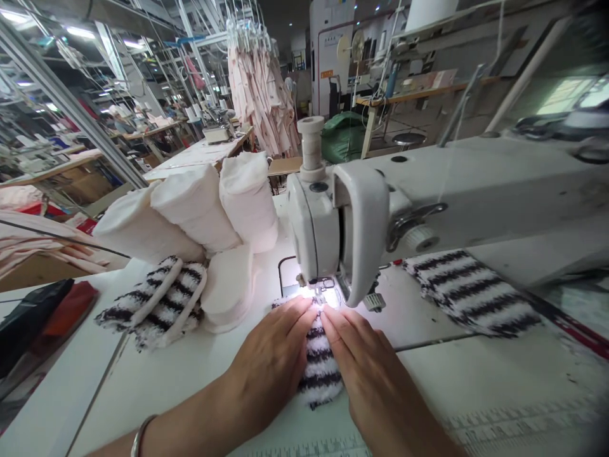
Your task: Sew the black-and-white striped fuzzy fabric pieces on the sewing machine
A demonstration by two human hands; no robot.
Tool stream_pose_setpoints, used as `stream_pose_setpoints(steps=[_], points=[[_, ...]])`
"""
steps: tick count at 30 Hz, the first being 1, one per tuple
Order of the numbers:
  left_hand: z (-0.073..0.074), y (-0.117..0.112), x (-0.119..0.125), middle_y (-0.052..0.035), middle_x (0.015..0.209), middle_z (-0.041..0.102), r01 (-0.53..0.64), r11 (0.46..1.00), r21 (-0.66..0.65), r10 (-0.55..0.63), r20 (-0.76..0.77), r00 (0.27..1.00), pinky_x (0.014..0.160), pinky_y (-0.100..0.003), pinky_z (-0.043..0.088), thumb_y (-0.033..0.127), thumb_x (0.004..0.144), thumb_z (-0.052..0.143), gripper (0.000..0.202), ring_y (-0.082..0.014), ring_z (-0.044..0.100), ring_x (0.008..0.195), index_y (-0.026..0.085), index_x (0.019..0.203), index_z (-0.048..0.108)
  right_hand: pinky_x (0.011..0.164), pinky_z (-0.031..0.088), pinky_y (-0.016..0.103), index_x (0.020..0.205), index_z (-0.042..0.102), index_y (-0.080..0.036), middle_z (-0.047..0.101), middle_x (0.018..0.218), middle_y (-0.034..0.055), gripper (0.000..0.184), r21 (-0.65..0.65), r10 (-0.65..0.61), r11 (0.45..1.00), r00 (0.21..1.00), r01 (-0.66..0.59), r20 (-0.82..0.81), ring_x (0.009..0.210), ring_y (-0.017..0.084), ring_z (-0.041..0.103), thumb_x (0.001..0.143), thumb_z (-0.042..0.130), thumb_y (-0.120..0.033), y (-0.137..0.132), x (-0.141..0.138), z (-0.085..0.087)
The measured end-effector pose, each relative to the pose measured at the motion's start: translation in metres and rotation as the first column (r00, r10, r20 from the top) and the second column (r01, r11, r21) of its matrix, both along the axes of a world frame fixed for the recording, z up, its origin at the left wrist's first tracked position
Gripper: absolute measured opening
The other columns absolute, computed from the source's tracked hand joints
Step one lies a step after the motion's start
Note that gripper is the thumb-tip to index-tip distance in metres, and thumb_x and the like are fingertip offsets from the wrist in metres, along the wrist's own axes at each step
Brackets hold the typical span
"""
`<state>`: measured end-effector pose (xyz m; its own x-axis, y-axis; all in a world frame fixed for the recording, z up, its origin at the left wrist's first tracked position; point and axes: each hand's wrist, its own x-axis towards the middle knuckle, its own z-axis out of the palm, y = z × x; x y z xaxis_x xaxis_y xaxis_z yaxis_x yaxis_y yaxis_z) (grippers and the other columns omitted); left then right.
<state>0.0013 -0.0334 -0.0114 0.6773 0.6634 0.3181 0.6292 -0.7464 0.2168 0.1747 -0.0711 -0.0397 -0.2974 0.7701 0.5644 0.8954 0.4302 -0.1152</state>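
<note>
A black-and-white striped fluffy fabric piece (320, 365) lies under the needle area of a white sewing machine (316, 228). My left hand (271, 349) rests on the fabric's left side, fingers stretched toward the presser foot (320, 294). From the right, my right hand (368, 352) lies on the same piece, its fingertips close to the left ones. Both hands have their fingers extended and press down on the cloth. The thumbs are mostly hidden. A lamp on the machine lights the fingertips.
Striped pieces with pale edging (164, 301) lie at left, beside white oval pads (228, 285) and rolled white fabric bundles (197, 206). More striped pieces (469, 292) are stacked at right. A clear ruler (504, 422) runs along the front. Pink garments (259, 95) hang behind.
</note>
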Motion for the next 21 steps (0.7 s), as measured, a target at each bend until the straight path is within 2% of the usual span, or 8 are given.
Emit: stream_pose_setpoints(steps=[2, 4, 6, 8, 12, 15, 21], points=[[0.007, 0.001, -0.002, -0.0165, 0.132, 0.050, 0.023, 0.999, -0.045, -0.023, 0.008, 1.000, 0.104, -0.045, 0.045, 0.003, 0.086, 0.042, 0.046, -0.0257, 0.046, 0.125, 0.009, 0.132, 0.042, 0.087, 0.047, 0.041, 0.124, 0.054, -0.013, 0.060, 0.122, 0.0058, 0.055, -0.092, 0.071, 0.993, 0.995, -0.078, -0.074, 0.114, 0.022, 0.051, 0.080, 0.025, 0.004, 0.002, 0.007, 0.002], [0.017, 0.001, -0.006, -0.0127, 0.127, 0.054, 0.036, 0.994, -0.099, -0.031, 0.050, 0.998, 0.102, -0.041, 0.046, 0.004, 0.087, 0.046, 0.041, -0.0223, 0.050, 0.120, 0.013, 0.127, 0.047, 0.095, 0.044, 0.040, 0.126, 0.050, -0.013, 0.058, 0.121, 0.0074, 0.052, -0.196, 0.188, 0.955, 0.966, -0.222, -0.180, 0.115, 0.020, 0.048, 0.082, 0.029, 0.004, 0.006, 0.019, 0.009], [0.029, -0.001, -0.012, -0.0076, 0.113, 0.060, 0.039, 0.985, -0.169, -0.020, 0.109, 0.994, 0.092, -0.034, 0.051, 0.009, 0.089, 0.051, 0.028, -0.0182, 0.057, 0.106, 0.018, 0.114, 0.056, 0.095, 0.044, 0.034, 0.123, 0.052, -0.014, 0.059, 0.113, 0.0063, 0.046, -0.260, 0.287, 0.896, 0.917, -0.359, -0.277, 0.108, 0.016, 0.050, 0.084, 0.036, 0.004, 0.010, 0.032, 0.019], [0.036, -0.004, -0.019, -0.0035, 0.098, 0.063, 0.043, 0.966, -0.253, -0.007, 0.144, 0.990, 0.079, -0.029, 0.052, 0.014, 0.090, 0.054, 0.013, -0.0148, 0.060, 0.091, 0.020, 0.099, 0.062, 0.088, 0.046, 0.031, 0.112, 0.056, -0.017, 0.060, 0.102, 0.0036, 0.039, -0.273, 0.321, 0.868, 0.888, -0.415, -0.330, 0.100, 0.015, 0.051, 0.083, 0.042, 0.006, 0.012, 0.041, 0.025], [0.035, -0.008, -0.027, -0.0020, 0.091, 0.061, 0.042, 0.922, -0.386, 0.005, 0.121, 0.993, 0.070, -0.026, 0.050, 0.015, 0.089, 0.057, 0.009, -0.0128, 0.059, 0.080, 0.021, 0.090, 0.064, 0.075, 0.047, 0.030, 0.097, 0.060, -0.017, 0.058, 0.092, 0.0030, 0.035, -0.229, 0.343, 0.888, 0.906, -0.399, -0.249, 0.090, 0.016, 0.052, 0.079, 0.044, 0.009, 0.008, 0.040, 0.025], [0.029, -0.008, -0.025, -0.0035, 0.092, 0.060, 0.039, 0.922, -0.385, -0.002, 0.095, 0.995, 0.070, -0.028, 0.049, 0.015, 0.086, 0.061, 0.007, -0.0147, 0.057, 0.081, 0.019, 0.089, 0.064, 0.067, 0.046, 0.031, 0.095, 0.061, -0.014, 0.057, 0.087, 0.0044, 0.035, -0.184, 0.328, 0.919, 0.935, -0.350, -0.137, 0.083, 0.017, 0.051, 0.079, 0.043, 0.010, 0.006, 0.031, 0.019], [0.028, -0.006, -0.020, -0.0046, 0.086, 0.058, 0.057, 0.925, -0.376, -0.036, 0.062, 0.997, 0.068, -0.029, 0.048, 0.009, 0.085, 0.057, 0.006, -0.0158, 0.054, 0.078, 0.014, 0.082, 0.060, 0.062, 0.044, 0.031, 0.078, 0.061, -0.013, 0.055, 0.079, 0.0041, 0.029, -0.145, 0.305, 0.937, 0.946, -0.319, -0.108, 0.077, 0.017, 0.049, 0.077, 0.044, 0.010, 0.012, 0.026, 0.017]])
